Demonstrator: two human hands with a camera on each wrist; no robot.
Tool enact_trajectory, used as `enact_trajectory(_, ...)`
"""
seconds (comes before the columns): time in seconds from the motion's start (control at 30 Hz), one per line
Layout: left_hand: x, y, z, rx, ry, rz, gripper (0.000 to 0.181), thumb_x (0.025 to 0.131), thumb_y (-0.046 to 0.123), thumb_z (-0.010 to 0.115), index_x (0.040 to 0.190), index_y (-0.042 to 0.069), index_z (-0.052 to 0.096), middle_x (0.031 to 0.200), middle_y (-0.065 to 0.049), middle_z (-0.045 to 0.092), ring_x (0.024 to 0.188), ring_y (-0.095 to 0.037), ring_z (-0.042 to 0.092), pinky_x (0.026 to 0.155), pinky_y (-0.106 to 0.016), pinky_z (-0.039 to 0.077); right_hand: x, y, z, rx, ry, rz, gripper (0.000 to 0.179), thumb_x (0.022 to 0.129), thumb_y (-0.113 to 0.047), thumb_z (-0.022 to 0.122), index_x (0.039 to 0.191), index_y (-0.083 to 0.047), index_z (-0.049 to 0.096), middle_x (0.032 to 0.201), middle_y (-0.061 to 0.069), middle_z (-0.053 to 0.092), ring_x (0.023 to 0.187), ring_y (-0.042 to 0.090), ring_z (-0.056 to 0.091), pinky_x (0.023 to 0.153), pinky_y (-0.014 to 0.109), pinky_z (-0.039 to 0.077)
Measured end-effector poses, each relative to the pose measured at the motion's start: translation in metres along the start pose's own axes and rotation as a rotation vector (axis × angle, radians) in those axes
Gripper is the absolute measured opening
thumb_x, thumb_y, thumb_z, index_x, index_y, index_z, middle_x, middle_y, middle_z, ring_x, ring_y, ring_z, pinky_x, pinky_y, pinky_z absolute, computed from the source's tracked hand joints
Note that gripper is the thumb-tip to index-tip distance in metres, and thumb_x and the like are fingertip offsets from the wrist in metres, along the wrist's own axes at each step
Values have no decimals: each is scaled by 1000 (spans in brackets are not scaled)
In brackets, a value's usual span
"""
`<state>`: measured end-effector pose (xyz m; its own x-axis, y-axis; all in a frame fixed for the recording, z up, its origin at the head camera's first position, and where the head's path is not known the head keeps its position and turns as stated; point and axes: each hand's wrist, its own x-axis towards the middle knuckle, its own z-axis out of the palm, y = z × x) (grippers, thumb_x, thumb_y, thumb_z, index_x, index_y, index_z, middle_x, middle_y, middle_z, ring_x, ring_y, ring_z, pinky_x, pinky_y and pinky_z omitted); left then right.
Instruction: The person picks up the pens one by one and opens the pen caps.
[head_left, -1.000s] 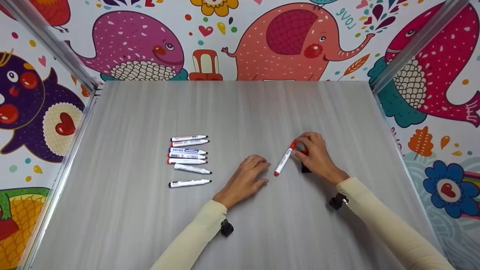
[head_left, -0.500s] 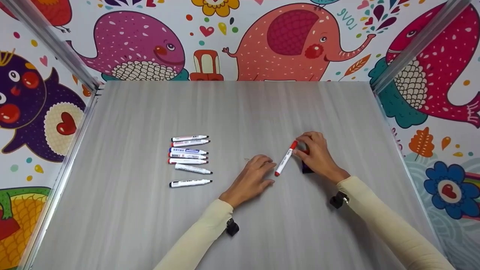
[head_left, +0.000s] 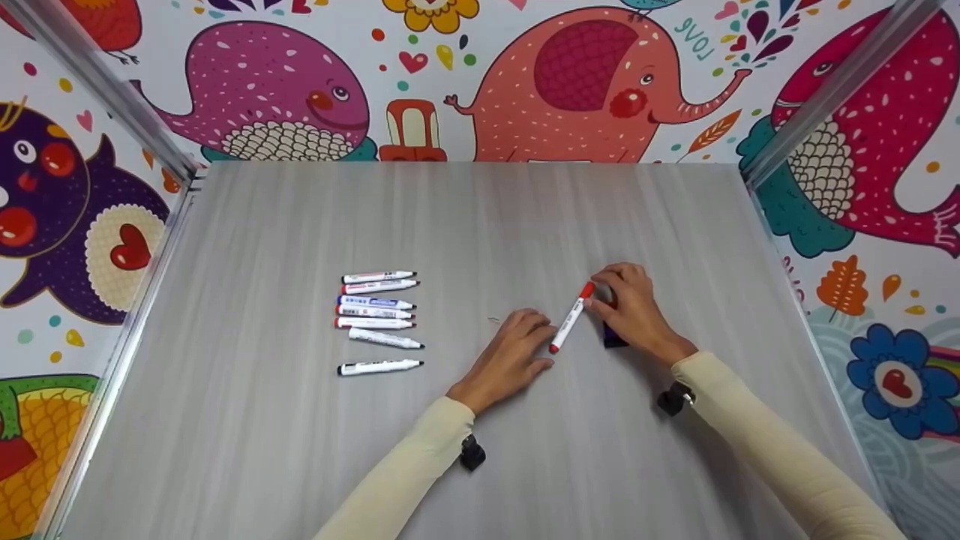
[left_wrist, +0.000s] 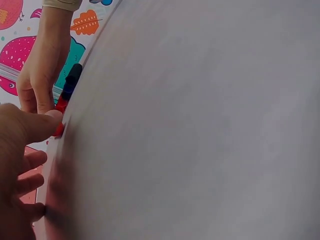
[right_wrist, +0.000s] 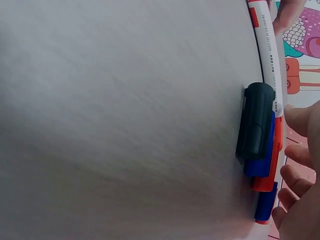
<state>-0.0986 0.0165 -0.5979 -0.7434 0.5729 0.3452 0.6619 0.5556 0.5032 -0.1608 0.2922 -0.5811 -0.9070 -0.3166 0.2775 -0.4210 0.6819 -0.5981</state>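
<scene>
A white marker (head_left: pixel 568 324) with a red cap lies slanted on the table, its cap end away from me. At the red cap (head_left: pixel 587 290), the thumb and index finger of my right hand (head_left: pixel 634 311) pinch from the right. My left hand (head_left: pixel 510 352) is spread beside the lower end of the barrel, fingers loosely bent and holding nothing; whether a fingertip touches it, I cannot tell. Loose caps lie partly hidden under my right hand; the right wrist view shows a black cap (right_wrist: pixel 256 120) and a blue cap (right_wrist: pixel 266 202) among them.
On the left of the grey table (head_left: pixel 480 217), several uncapped white markers (head_left: pixel 375 323) lie roughly side by side, tips to the right. One marker (head_left: pixel 380 367) sits nearer me, apart from the others. Cartoon-printed walls and metal posts (head_left: pixel 832 101) bound the table.
My left hand has moved right, closer to the marker's lower end. My right hand and the red-capped marker stay almost still.
</scene>
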Motion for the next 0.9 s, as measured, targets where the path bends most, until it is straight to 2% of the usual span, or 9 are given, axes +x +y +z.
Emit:
enact_trajectory(0.33,5,2,3,43,18,25,41,96,16,88,134,5,74,137,-12,69,137,-31,55,120,-42,45,4,4,6,-42,29,-21,38,93,-12,89,122,7,75,127,27,63,124,48,50,108,67,33)
enact_trajectory(0.67,12,2,8,68,7,18,41,96,17,88,133,5,75,135,-11,69,136,-31,56,120,-42,45,5,4,7,-45,27,-40,32,94,-13,88,117,7,76,124,26,64,122,48,51,107,66,33)
enact_trajectory(0.9,17,3,10,90,-5,18,41,98,19,86,135,6,75,135,-9,70,135,-30,56,120,-40,44,6,3,7,-42,-2,-15,34,95,-13,88,119,9,76,126,25,64,125,47,49,107,64,32)
